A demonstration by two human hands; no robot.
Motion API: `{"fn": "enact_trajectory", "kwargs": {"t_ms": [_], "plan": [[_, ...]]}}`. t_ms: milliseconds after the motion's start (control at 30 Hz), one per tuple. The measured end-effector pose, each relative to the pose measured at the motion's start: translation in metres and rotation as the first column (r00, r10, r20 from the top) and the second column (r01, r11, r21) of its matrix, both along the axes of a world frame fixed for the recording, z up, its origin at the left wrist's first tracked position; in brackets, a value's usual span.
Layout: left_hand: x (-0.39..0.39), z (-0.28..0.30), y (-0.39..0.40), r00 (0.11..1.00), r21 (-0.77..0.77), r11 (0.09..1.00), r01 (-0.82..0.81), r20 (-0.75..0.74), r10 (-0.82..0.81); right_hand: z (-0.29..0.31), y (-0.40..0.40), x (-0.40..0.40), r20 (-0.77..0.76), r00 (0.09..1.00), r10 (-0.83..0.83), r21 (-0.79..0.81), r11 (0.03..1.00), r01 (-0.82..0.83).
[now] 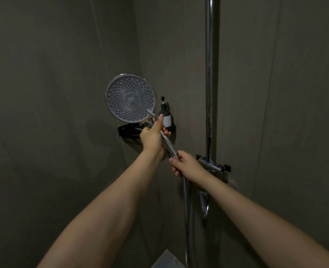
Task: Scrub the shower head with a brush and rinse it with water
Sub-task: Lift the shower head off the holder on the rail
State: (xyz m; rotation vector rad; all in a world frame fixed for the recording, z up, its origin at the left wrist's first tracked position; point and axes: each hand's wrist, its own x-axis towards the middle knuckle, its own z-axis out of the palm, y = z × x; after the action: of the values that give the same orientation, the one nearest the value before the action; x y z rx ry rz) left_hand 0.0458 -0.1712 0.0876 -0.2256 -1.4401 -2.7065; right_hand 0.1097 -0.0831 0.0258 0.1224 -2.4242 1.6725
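Observation:
A round chrome shower head with a grey nozzle face is held up in front of the corner, its face turned toward me. My left hand grips the upper part of its chrome handle, thumb stretched up toward the head. My right hand is closed around the handle's lower end, where the metal hose joins and hangs down. No brush is in view, and I see no water running.
A black corner shelf behind my left hand holds a dark pump bottle with a white label. A chrome riser pipe runs up the right wall above the mixer valve. Dark grey walls surround everything.

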Motion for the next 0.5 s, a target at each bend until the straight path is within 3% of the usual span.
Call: {"fn": "enact_trajectory", "kwargs": {"t_ms": [67,200,333,367,467,500], "plan": [[-0.0015,0.0000,-0.0012,1.000,-0.007,1.000,-0.003,0.006,0.003,-0.0018,-0.0048,0.0000,0.002,1.000,0.007,-0.038,0.999,-0.006],[-0.0022,0.0010,-0.0030,1.000,-0.007,1.000,-0.018,-0.001,0.018,0.0019,-0.0036,0.0005,0.090,0.993,0.072,-0.332,0.943,-0.038],[-0.0001,0.0009,-0.0011,1.000,0.031,1.000,-0.002,0.001,0.002,0.0028,0.0005,0.0010,0.077,0.997,-0.019,-0.103,0.994,0.027],[0.0001,0.0011,-0.0006,1.000,0.021,1.000,-0.001,-0.003,0.001,0.0024,-0.0001,0.0011,0.077,0.997,-0.029,-0.114,0.993,0.038],[0.0006,0.0018,0.0003,1.000,-0.032,0.999,0.003,-0.020,-0.003,0.0022,-0.0024,0.0034,0.119,0.992,0.030,-0.347,0.938,0.014],[0.0008,0.0019,0.0005,1.000,-0.035,0.999,0.006,-0.022,-0.007,0.0012,-0.0020,0.0014,0.114,0.993,0.016,-0.296,0.955,0.019]]}}
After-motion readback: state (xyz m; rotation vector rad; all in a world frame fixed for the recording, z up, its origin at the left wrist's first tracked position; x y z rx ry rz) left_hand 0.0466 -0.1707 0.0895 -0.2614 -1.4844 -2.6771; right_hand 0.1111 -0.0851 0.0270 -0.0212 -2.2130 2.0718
